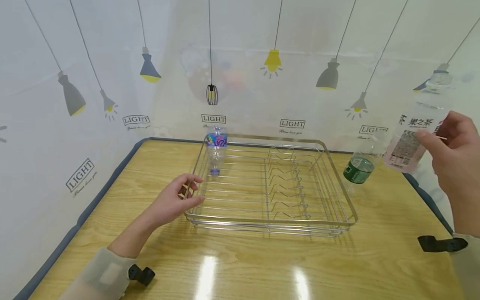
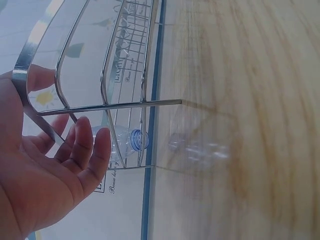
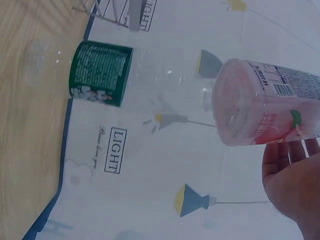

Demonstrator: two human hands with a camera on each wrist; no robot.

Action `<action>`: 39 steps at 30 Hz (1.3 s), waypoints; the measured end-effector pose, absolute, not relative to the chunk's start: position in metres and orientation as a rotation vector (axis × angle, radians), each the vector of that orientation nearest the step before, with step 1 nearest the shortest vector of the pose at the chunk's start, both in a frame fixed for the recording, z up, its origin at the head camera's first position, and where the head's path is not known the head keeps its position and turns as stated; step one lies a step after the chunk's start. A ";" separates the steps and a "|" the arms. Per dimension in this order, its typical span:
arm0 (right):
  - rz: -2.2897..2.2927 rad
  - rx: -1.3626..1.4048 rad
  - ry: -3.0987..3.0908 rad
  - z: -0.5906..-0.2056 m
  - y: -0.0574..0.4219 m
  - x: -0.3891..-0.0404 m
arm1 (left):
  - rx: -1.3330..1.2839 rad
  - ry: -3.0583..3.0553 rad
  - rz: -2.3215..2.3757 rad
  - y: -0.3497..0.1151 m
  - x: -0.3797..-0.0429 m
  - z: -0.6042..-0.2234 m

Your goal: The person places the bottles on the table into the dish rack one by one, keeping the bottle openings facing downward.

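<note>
Head view: the right hand (image 1: pixel 455 156) lifts a clear plastic bottle with a pink-based label (image 1: pixel 406 146), pinching it between thumb and curled fingers. The bottle is off the table (image 1: pixel 262 260), above and to the right of a wire dish rack (image 1: pixel 270 221). Its long axis slants, neck up and away to the right, base down and left on the rack's side. A green-labelled bottle (image 1: pixel 358 170) stands upright between the two. The left hand (image 1: pixel 174 200) is nearer the rack, fingers and thumb curled loosely round its left rim; how firmly, I cannot tell. Inside the rack's back left corner, a blue-capped bottle (image 1: pixel 216 148) stands neck down.

The raised bottle's label reads "果之茶" above a barcode panel. The blue-capped bottle's purple lettering is upside down and unclear; the green label's fine print is illegible. The wall covering (image 1: pixel 247 106) repeats "LIGHT" in boxes.
</note>
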State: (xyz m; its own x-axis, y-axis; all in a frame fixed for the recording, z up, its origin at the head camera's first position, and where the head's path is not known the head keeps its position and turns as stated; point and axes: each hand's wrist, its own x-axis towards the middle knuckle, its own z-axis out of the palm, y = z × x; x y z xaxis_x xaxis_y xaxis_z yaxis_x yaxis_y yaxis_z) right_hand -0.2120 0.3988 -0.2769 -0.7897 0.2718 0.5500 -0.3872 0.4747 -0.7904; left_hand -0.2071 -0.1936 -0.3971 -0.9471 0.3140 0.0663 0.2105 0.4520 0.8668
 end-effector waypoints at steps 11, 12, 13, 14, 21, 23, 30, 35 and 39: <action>1.270 0.345 -2.307 -0.282 0.346 -0.210 | 0.460 2.645 1.441 -0.196 -0.208 -0.397; 1.279 0.362 -2.319 -0.284 0.342 -0.210 | 0.458 2.651 1.435 -0.197 -0.208 -0.397; 1.273 0.374 -2.337 -0.285 0.338 -0.211 | 0.459 2.654 1.429 -0.197 -0.207 -0.397; 1.276 0.384 -2.354 -0.287 0.333 -0.211 | 0.455 2.661 1.422 -0.197 -0.207 -0.397; 1.303 0.476 -2.466 -0.293 0.305 -0.214 | 0.424 2.684 1.401 -0.195 -0.204 -0.390; 1.305 0.494 -2.501 -0.294 0.297 -0.214 | 0.430 2.704 1.399 -0.195 -0.205 -0.387; 1.250 0.575 -2.589 -0.294 0.275 -0.213 | 0.473 2.807 1.394 -0.190 -0.207 -0.373; 1.231 0.608 -2.636 -0.295 0.261 -0.213 | 0.613 2.873 1.424 -0.179 -0.214 -0.365; 1.212 0.660 -2.646 -0.296 0.251 -0.214 | 0.736 2.829 1.499 -0.164 -0.219 -0.356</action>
State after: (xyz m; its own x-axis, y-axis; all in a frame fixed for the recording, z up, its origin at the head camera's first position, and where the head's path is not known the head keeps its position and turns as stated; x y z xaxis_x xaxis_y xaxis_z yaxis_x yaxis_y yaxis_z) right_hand -0.2140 0.2514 -0.2961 -0.8903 -0.3263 0.3176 -0.4536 0.5746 -0.6812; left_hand -0.2192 -0.1644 -0.3557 -0.8898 0.3189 0.3264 0.4492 0.4858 0.7498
